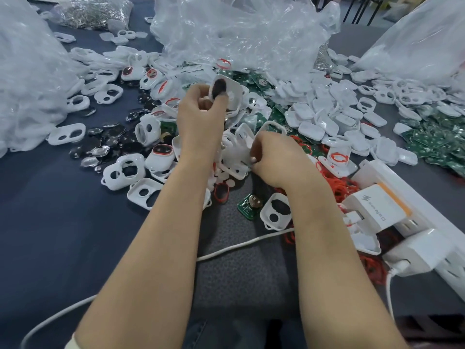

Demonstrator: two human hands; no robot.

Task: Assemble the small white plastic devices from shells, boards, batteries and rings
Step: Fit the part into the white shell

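Observation:
My left hand (201, 114) is raised over the pile and grips a white shell (230, 93) with a dark oval window, tilted upright. My right hand (274, 157) is lower, fingers curled down into a heap of white shell frames (236, 149); what it pinches is hidden. A green board with a coin battery (251, 204) lies on the cloth below my hands, next to a white shell with two openings (276, 214). A red ring (222, 192) lies just left of the board.
White shells lie in heaps on all sides; dark round lenses (113, 139) lie at left and green boards (437, 144) at right. Large plastic bags (239, 34) stand behind. A power strip with chargers (402, 222) and a white cable (239, 245) lie at right, among red rings (339, 187).

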